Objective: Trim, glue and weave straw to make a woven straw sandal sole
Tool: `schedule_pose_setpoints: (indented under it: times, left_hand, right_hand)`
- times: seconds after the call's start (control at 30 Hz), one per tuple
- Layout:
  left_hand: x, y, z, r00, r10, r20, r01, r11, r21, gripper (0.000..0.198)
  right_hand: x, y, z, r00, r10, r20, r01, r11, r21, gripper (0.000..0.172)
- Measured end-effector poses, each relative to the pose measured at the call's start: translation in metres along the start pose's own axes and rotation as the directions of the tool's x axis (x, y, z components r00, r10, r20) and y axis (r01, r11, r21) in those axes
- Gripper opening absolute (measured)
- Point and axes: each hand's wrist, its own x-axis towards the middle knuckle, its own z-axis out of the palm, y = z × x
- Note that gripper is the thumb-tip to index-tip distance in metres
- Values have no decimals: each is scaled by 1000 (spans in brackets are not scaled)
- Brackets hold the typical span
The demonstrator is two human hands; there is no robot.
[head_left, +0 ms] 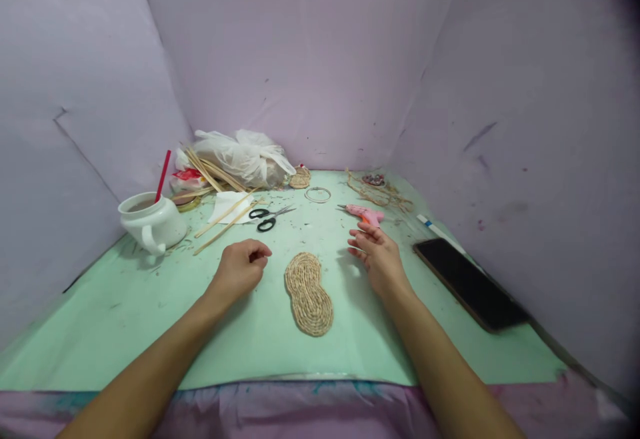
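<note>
A woven straw piece shaped like a shoe sole (pixel 309 294) lies flat on the green table top (pixel 150 306), between my two hands. My left hand (pixel 243 266) rests on the table just left of it, fingers curled into a loose fist with nothing visible in them. My right hand (pixel 377 252) rests to the right of the straw piece, fingers stretched out and slightly spread, holding nothing. Just beyond its fingertips lies a pink glue gun (pixel 364 213).
Black-handled scissors (pixel 269 217), a metal ring (pixel 318 194), thin wooden sticks (pixel 223 216) and a white plastic bag (pixel 240 156) lie at the back. A white cup (pixel 153 224) with a red straw stands left. A dark phone (pixel 467 282) lies right, jute twine (pixel 380 192) behind.
</note>
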Motion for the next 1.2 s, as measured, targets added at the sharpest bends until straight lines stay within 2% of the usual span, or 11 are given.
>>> schedule_pose_setpoints:
  times: [0.17,0.37,0.5,0.63,0.7,0.77,0.87,0.97,1.07,1.13,1.2]
  left_hand:
    - [0,4,0,986,-133,101,154,959,-237,21]
    - [-3,7,3,980,-164,114,194,916,-350,18]
    - [-9,2,15,978,-174,114,202,927,-317,25]
    - [-13,-6,19,1000,13,21,-6,951,-309,47]
    - [-12,-12,20,999,41,18,-35,969,-245,38]
    - [-9,-18,20,999,16,34,-10,987,-158,26]
    - [-3,-26,23,996,27,83,-24,999,-39,24]
    - [5,-29,23,991,77,109,-79,997,22,24]
    - [13,-30,19,988,84,126,-89,995,34,24]
    - [18,-32,15,988,76,132,-83,995,47,24]
    - [24,-33,13,996,32,82,-37,998,60,26]
  right_hand:
    - [2,-6,0,996,51,-79,-46,997,64,31]
    - [2,-6,2,990,84,-111,-73,992,107,33]
    - [4,0,5,989,85,-118,-75,994,82,32]
    - [12,3,5,978,4,-207,6,999,48,31]
    - [15,3,3,964,-41,-263,52,998,35,30]
    - [17,3,0,951,-67,-303,79,996,28,29]
    - [16,3,-3,940,-78,-332,91,995,26,27]
    - [8,4,-1,958,-52,-282,68,997,44,23]
    - [-7,8,11,993,41,-106,-30,995,97,23]
    - [-21,12,23,996,95,6,-95,992,80,26]
    - [-36,17,33,993,108,56,-112,990,88,30]
